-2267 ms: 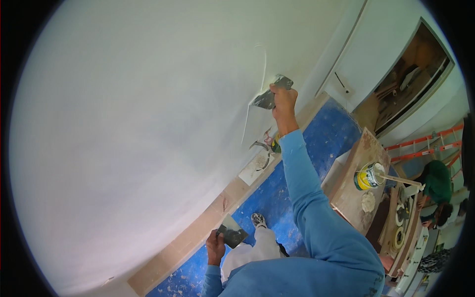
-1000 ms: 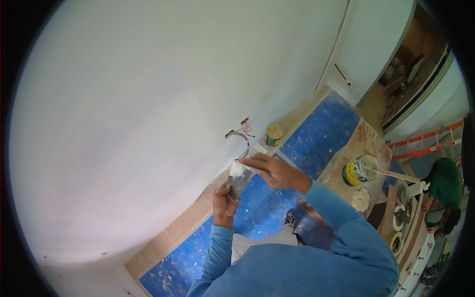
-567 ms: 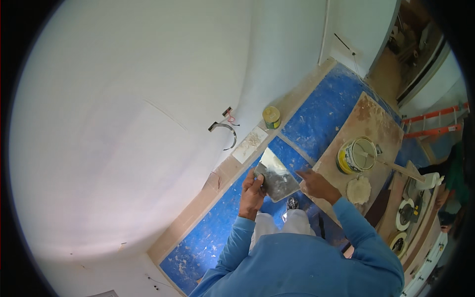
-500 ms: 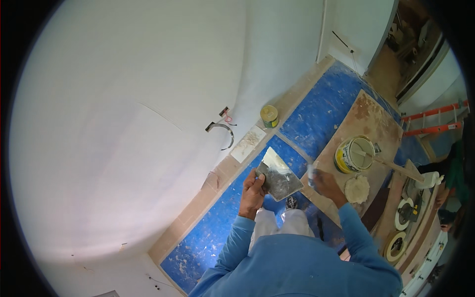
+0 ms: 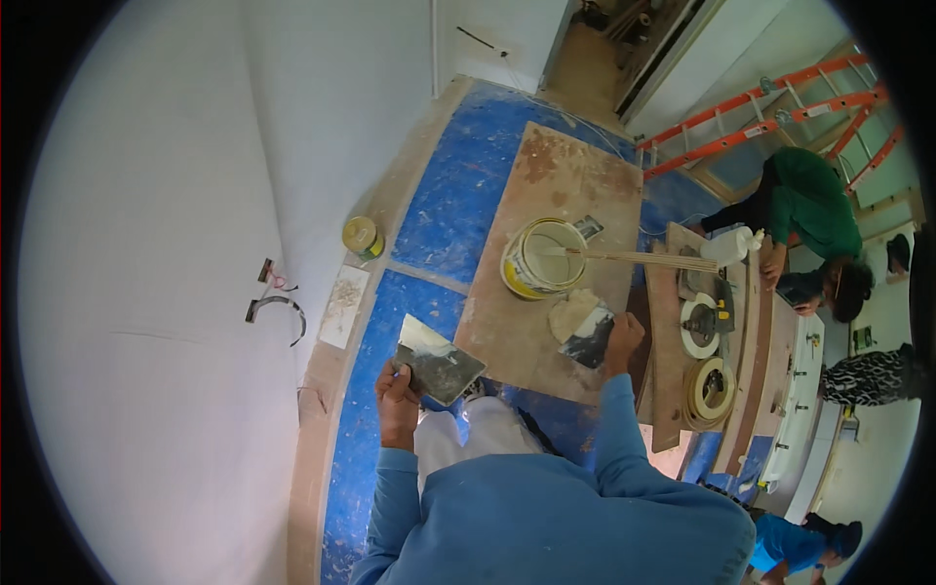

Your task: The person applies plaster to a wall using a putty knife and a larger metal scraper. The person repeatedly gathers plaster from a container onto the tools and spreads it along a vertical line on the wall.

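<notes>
My left hand point(image 5: 397, 400) is closed on the corner of a wide putty knife point(image 5: 441, 369), a square grey metal blade with a pale, bright strip along its far edge. Out to the right, my right hand point(image 5: 624, 341) grips a second putty knife point(image 5: 588, 343), its handle hidden in my fingers. White filler shows on that blade. It overlaps a round, pale cake of filler point(image 5: 569, 314) on the brown floor board; whether the two touch I cannot tell. Just beyond stands a bucket point(image 5: 509, 270) of pale compound, with a wooden stick point(image 5: 634, 258) across its rim.
Along the left wall stand a yellow tin point(image 5: 363, 238) and loose wires point(image 5: 292, 314). Blue sheeting point(image 5: 439, 224) covers much of the floor. At right are a plank bench point(image 5: 666, 390) with tape rolls point(image 5: 709, 390), a white bottle point(image 5: 726, 247), an orange ladder point(image 5: 721, 117) and several people.
My view has turned to the right. My right hand has reached out from near the left blade to the filler cake. The left hand keeps its hold on its putty knife.
</notes>
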`<state>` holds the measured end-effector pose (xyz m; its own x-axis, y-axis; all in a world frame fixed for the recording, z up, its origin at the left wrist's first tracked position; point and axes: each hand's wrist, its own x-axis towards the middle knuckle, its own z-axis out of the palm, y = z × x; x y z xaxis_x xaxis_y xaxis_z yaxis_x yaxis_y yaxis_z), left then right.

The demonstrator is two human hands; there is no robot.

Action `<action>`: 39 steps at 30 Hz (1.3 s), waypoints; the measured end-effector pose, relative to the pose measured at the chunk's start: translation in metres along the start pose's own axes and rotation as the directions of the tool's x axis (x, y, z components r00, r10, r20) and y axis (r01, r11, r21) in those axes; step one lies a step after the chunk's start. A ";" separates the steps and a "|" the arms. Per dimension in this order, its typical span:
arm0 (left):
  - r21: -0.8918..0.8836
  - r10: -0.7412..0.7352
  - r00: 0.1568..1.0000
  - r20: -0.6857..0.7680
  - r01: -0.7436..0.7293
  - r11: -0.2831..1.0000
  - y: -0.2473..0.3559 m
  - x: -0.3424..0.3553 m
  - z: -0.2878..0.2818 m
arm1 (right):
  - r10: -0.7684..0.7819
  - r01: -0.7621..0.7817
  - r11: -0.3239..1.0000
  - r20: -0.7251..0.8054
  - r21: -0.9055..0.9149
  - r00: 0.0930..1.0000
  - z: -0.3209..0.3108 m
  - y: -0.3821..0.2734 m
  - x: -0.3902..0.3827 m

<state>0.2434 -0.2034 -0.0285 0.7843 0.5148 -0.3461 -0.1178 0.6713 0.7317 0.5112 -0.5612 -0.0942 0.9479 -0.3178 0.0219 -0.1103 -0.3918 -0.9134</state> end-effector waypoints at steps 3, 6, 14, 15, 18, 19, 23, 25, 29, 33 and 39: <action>0.037 -0.005 1.000 0.016 0.004 0.999 -0.002 0.008 0.004 | -0.142 0.142 0.990 0.000 -0.012 0.990 0.033 -0.019 0.007; 0.037 -0.051 0.999 -0.017 0.051 0.998 0.003 0.011 0.027 | -0.252 0.241 0.955 0.043 0.174 0.967 0.057 -0.053 0.027; 0.132 -0.127 0.992 0.013 0.124 0.983 -0.030 0.022 0.017 | -0.289 0.217 0.956 0.530 0.196 0.797 0.083 -0.104 0.095; 0.136 -0.139 0.990 0.013 0.136 0.981 -0.034 0.025 0.021 | -0.324 0.268 0.946 0.531 0.182 0.783 0.087 -0.099 0.098; 0.180 -0.132 0.989 0.059 0.120 0.976 -0.048 0.035 0.018 | -0.304 0.259 0.953 0.517 0.160 0.800 0.095 -0.090 0.094; 0.194 -0.131 0.991 0.036 0.122 0.973 -0.048 0.035 0.018 | -0.214 0.151 0.975 0.497 0.165 0.841 0.094 -0.088 0.086; 0.200 -0.132 0.991 -0.018 0.133 0.971 -0.050 0.036 0.017 | 0.072 -0.162 0.978 0.519 0.132 0.852 0.078 -0.087 0.077; 0.180 -0.139 0.990 -0.013 0.139 0.974 -0.052 0.038 0.013 | 0.272 -0.379 0.901 0.406 0.210 0.872 0.077 -0.085 0.071; 0.163 -0.158 0.987 0.029 0.152 0.975 -0.070 0.049 0.006 | 0.401 -0.571 0.769 0.479 0.287 0.781 0.062 -0.087 0.076; 0.185 -0.183 0.977 0.106 0.161 0.969 -0.077 0.063 0.019 | 0.358 -0.513 0.807 0.449 0.293 0.819 0.048 -0.111 0.071; 0.151 -0.310 0.937 0.162 0.287 0.946 -0.083 0.098 0.063 | 0.169 -0.302 0.917 0.431 0.260 0.886 0.012 -0.171 0.050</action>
<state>0.3685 -0.2423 -0.0867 0.8698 0.1880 -0.4562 0.2058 0.7021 0.6817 0.5810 -0.4995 0.0580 0.9503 0.0237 -0.3104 -0.3094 -0.0386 -0.9501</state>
